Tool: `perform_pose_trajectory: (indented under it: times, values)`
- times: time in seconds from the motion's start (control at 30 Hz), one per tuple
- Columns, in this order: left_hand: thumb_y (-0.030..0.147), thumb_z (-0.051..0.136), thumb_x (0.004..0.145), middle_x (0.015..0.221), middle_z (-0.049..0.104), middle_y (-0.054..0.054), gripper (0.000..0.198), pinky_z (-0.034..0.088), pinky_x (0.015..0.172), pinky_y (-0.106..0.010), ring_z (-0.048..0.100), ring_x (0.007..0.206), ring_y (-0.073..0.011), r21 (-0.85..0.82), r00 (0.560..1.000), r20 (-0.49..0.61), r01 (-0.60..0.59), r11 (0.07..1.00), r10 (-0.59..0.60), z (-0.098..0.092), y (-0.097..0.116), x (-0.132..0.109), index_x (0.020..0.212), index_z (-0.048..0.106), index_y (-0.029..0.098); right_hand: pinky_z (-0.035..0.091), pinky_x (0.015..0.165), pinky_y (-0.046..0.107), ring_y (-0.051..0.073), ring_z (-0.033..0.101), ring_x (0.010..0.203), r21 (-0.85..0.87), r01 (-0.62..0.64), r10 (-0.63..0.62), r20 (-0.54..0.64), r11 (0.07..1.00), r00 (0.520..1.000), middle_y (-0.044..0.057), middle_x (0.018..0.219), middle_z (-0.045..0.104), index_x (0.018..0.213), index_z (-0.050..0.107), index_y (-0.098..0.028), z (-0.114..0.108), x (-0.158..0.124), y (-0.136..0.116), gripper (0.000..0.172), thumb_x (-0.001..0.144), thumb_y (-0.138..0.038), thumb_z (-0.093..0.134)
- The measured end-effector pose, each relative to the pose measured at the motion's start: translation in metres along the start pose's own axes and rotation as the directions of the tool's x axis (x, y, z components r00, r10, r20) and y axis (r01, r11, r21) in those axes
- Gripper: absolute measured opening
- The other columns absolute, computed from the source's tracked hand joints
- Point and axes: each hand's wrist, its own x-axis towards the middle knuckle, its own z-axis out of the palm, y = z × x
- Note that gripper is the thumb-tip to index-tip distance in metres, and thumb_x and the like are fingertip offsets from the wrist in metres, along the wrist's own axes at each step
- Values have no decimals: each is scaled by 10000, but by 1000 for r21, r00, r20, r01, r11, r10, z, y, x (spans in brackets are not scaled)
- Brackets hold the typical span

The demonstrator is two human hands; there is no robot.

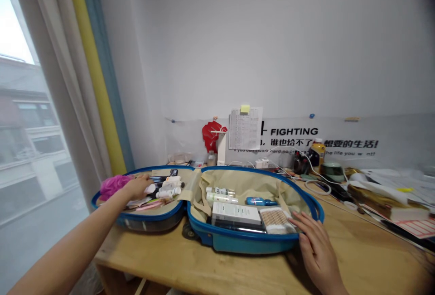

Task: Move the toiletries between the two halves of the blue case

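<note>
An open blue suitcase (234, 240) lies with its two beige-lined halves side by side on a wooden table. My left hand (136, 189) reaches into the left half, its fingers bent down and close together beside a white cap (150, 188); what they hold, if anything, is hidden. A pink mesh bath puff (114, 186) and white tubes (169, 192) lie near it. My right hand (316, 245) rests open on the right half's rim, fingers stretched toward a pack of cotton swabs (277, 220). A white box (235, 213) and a blue bottle (261, 201) lie beside the pack.
Papers (390, 186), cables, a green-lidded container (332, 171) and a yellow bottle (317, 153) crowd the table's right and back. A wall with a printed banner (294, 131) stands behind. Curtains (88, 68) and a window are at the left.
</note>
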Motion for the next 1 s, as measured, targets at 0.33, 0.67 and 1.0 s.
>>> perform_pose_trajectory:
  times: [0.33, 0.67, 1.0]
  values:
    - [490, 490, 712, 971, 648, -47, 435, 433, 939, -317, 585, 1012, -251, -174, 960, -262, 52, 983, -97, -71, -43, -12, 991, 595, 173, 425, 951, 431, 231, 590, 1123, -7, 13, -13, 7, 1000, 1000, 62, 1142, 671, 1093, 618, -239, 0, 1, -1, 309, 930, -287, 360]
    - [536, 694, 640, 962, 644, -33, 616, 532, 722, -334, 639, 774, -173, -823, 936, -351, -297, 484, -20, -103, 109, 38, 1110, 515, 180, 434, 940, 436, 229, 605, 1099, -27, -3, 3, 11, 1000, 1000, 65, 1121, 681, 1076, 630, -235, 2, -2, 1, 325, 935, -312, 348]
    - [309, 608, 875, 1028, 625, -52, 295, 537, 767, -364, 619, 869, -163, -839, 940, -227, -322, 440, 255, -39, 293, 103, 1117, 570, 145, 439, 969, 461, 237, 597, 1124, -5, -33, 34, 42, 999, 999, 67, 1127, 680, 1083, 641, -244, -1, -4, 1, 328, 924, -307, 362]
